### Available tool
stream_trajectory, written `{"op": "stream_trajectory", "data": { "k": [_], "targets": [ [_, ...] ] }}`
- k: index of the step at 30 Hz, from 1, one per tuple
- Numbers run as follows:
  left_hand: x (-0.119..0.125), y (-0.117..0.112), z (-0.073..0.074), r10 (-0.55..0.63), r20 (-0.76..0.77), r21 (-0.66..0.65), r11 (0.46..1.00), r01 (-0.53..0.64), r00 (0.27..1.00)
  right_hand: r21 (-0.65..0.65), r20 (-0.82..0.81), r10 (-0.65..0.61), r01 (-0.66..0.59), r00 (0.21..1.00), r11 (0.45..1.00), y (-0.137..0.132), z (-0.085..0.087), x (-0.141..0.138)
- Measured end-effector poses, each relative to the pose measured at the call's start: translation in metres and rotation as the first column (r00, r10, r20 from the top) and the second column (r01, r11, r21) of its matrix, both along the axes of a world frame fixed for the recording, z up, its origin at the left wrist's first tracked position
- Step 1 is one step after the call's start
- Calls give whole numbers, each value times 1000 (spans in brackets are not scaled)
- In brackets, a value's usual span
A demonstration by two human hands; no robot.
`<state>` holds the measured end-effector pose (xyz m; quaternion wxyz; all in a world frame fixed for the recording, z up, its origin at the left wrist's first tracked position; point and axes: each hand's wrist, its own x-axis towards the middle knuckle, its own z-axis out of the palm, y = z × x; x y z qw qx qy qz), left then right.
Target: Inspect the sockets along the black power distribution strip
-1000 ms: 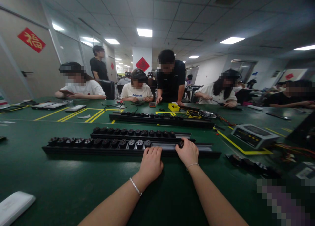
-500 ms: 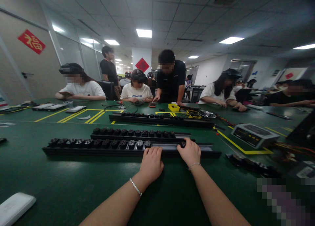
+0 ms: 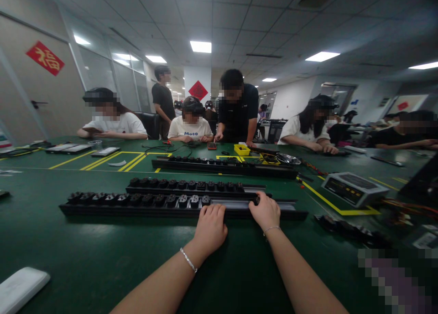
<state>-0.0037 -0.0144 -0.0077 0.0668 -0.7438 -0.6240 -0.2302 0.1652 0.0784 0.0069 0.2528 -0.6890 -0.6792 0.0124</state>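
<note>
Lying across the green table is the nearest black track rail [image 3: 143, 210], with a row of round black socket modules [image 3: 159, 200] along its left and middle part. My left hand [image 3: 210, 227] rests on the rail's front wall, fingers curled over it beside the last module in the row. Further right, my right hand [image 3: 266, 211] is closed around a single round black socket module [image 3: 256, 199] over the bare channel. Its fingers cover much of that module, so whether it sits in the channel I cannot tell.
Behind lie a second loaded rail [image 3: 253, 189] and a third rail [image 3: 273, 170]. To the right are a grey metal box [image 3: 356, 188] with wires and a dark strip of parts [image 3: 349, 229]. A white device [image 3: 22, 286] lies front left. Several people sit or stand across the table.
My right hand has shifted slightly to the right with the socket module. My left hand stays in place. In the background, a standing person has moved a little rightward.
</note>
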Motion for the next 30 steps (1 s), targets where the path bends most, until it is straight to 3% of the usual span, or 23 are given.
{"op": "stream_trajectory", "data": {
  "k": [19,30],
  "targets": [
    [1,-1,3,9,11,-40,999,-9,1000,32,-5,-49,49,999,998,5,-5,10],
    [-1,0,-1,-11,22,-8,1000,11,1000,-8,-138,-22,21,990,1000,10,-5,22]
  ]
}}
